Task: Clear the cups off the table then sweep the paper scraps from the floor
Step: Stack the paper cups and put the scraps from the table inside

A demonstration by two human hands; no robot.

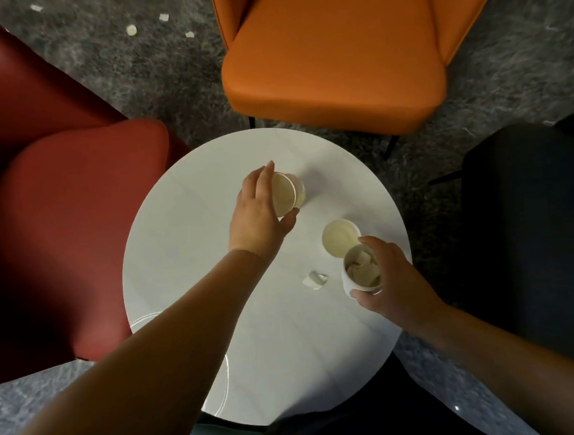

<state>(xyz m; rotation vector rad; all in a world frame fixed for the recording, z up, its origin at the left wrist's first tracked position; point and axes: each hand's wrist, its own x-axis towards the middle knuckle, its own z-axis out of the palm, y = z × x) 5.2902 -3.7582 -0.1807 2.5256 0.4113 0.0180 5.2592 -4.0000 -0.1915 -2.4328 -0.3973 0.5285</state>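
So we've got a round white table (pixel 216 291) mid-frame, hemmed in by a dark red padded chair (pixel 72 217) on the left, an orange padded chair (pixel 335 59) at the top and a black chair (pixel 537 232) on the right. Small white paper scraps (pixel 132 30) dot the grey speckled floor (pixel 164 72) in the upper left. One crumpled white paper scrap (pixel 314 279) lies on the table, between our two arms.

Our left hand (pixel 261 212) grips an empty white paper cup (pixel 289 193) near the table's centre, fingers curled over its far rim, thumb on the near side. Our right hand (pixel 393 281), lower right of that, holds a second white paper cup (pixel 360 273) stuffed with paper bits, thumb and fingers wrapped round it. A third empty white paper cup (pixel 338 237) stands just beside it, touching or nearly so, with no hand on it.
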